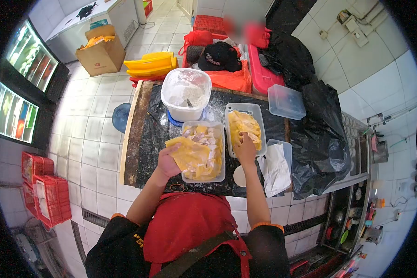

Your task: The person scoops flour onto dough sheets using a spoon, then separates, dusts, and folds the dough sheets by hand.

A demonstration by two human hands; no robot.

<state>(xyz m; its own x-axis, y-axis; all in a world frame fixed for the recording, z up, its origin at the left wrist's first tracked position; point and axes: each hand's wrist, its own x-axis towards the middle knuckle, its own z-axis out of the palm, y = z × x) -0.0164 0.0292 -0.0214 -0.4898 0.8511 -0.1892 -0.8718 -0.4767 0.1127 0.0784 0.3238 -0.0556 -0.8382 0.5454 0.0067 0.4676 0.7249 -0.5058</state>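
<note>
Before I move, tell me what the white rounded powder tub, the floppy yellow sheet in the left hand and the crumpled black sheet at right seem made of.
White rounded tub: probably plastic, smooth, thick-rimmed. Yellow sheet in the left hand: likely dough, fairly matte, limp and dusted whitish. Crumpled black sheet: apparently plastic film, glossy, creases catching light.

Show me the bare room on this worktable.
Bare but dusty: the worktable's left side, between the wooden edge strip and the left container of yellow sheets. The left hand overhangs part of it. Crowded: the middle, with the powder tub, and the right, under black plastic.
</note>
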